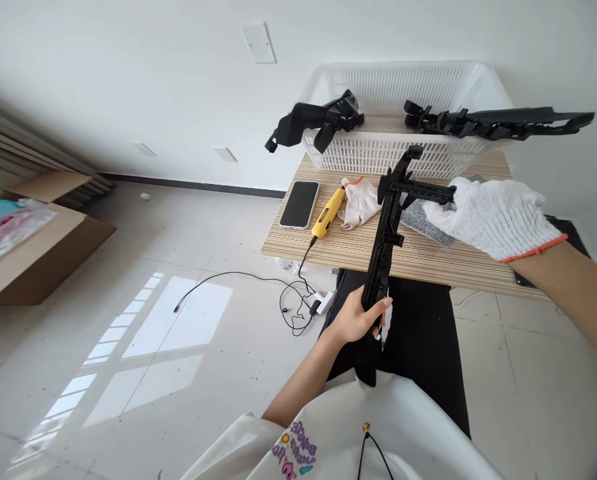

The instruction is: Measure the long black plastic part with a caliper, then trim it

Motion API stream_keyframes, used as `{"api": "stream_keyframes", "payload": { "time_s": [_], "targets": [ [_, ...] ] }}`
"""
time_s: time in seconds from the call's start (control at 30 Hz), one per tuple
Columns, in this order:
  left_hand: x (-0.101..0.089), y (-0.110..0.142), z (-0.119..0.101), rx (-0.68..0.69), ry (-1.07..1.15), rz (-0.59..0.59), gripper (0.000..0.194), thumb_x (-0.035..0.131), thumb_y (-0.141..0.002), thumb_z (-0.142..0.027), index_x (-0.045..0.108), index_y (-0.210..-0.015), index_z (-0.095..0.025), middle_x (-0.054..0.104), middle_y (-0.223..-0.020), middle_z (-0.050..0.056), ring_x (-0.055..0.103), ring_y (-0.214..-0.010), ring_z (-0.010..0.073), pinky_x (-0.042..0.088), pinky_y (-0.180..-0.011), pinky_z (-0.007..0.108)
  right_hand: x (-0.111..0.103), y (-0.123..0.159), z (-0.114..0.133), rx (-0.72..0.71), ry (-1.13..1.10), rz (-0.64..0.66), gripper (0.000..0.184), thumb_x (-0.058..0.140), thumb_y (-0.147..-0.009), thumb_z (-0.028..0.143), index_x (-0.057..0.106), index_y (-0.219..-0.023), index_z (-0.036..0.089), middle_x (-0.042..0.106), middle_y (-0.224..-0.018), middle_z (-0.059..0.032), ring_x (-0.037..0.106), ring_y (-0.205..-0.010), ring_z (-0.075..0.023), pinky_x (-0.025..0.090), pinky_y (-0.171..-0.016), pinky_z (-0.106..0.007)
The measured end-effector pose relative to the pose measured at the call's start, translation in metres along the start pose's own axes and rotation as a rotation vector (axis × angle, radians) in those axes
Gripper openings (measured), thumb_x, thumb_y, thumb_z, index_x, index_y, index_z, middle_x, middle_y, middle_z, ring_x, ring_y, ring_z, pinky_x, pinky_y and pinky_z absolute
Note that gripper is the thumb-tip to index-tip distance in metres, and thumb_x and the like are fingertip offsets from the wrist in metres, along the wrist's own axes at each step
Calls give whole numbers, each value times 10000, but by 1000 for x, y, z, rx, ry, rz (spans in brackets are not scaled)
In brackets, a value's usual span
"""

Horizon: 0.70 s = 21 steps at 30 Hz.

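My bare left hand [361, 317] is wrapped round the lower part of a long black plastic part [382, 257], which slants up from my lap past the table's front edge. My right hand [493, 217], in a white knit glove with an orange cuff, grips the end of a black vernier caliper [426, 192]. The caliper lies across the upper part of the plastic piece, its jaws at the piece; whether they touch it I cannot tell. Behind the right hand lies a speckled grey pad [431, 225], partly hidden.
A white plastic basket [398, 157] at the back of the table [288, 243] holds black plastic parts [308, 123] sticking out both sides. A phone [299, 205], a yellow corded tool [328, 213] and a white glove [361, 203] lie left. Cables [298, 293] trail on the floor; a cardboard box [43, 253] stands far left.
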State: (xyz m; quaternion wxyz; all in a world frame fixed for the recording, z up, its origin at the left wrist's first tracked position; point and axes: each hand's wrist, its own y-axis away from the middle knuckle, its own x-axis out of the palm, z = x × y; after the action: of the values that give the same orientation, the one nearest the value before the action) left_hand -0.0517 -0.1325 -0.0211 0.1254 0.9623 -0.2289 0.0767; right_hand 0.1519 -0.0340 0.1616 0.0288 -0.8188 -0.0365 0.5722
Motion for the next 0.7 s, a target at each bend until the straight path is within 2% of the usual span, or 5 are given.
{"api": "stream_keyframes", "payload": {
  "time_s": [0.2, 0.33, 0.4, 0.53, 0.7],
  "targets": [
    [-1, 0, 1, -12, -25, 9, 408, 664, -988, -562, 511, -873, -201, 635, -596, -37, 563, -405, 92, 434, -427, 220, 10, 4, -1, 50, -10, -24, 664, 292, -1014, 539, 665, -1263, 50, 727, -901, -301, 753, -889, -519, 460, -658, -478],
    [-1, 0, 0, -15, -18, 1, 408, 671, -978, -565, 518, -885, -199, 636, -597, -38, 559, -404, 91, 435, -428, 219, 19, 5, -4, 59, -56, -120, 797, 384, -1001, 615, 369, -1648, 149, 739, -842, -237, 751, -763, -486, 456, -617, -457],
    [0, 0, -1, -19, -13, 2, 410, 671, -976, -569, 516, -887, -200, 637, -596, -38, 553, -400, 90, 434, -424, 220, 21, 5, -5, 58, -48, -130, 880, 395, -1000, 628, 240, -1703, 123, 735, -829, -245, 744, -734, -463, 445, -610, -436],
    [-1, 0, -2, -21, -20, 9, 413, 670, -976, -568, 515, -872, -200, 634, -591, -36, 553, -400, 90, 436, -422, 220, 18, 5, -7, 64, 5, -132, 884, 361, -1018, 576, 175, -1711, 59, 712, -748, -226, 721, -683, -412, 423, -600, -390],
    [-1, 0, -2, -28, 0, 10, 407, 675, -978, -556, 508, -868, -202, 637, -585, -39, 558, -401, 89, 437, -422, 213, 19, 8, -10, -36, -6, -163, 796, 410, -1025, 502, 163, -1739, 252, 754, -861, -157, 720, -718, -349, 441, -628, -373]
  ]
}}
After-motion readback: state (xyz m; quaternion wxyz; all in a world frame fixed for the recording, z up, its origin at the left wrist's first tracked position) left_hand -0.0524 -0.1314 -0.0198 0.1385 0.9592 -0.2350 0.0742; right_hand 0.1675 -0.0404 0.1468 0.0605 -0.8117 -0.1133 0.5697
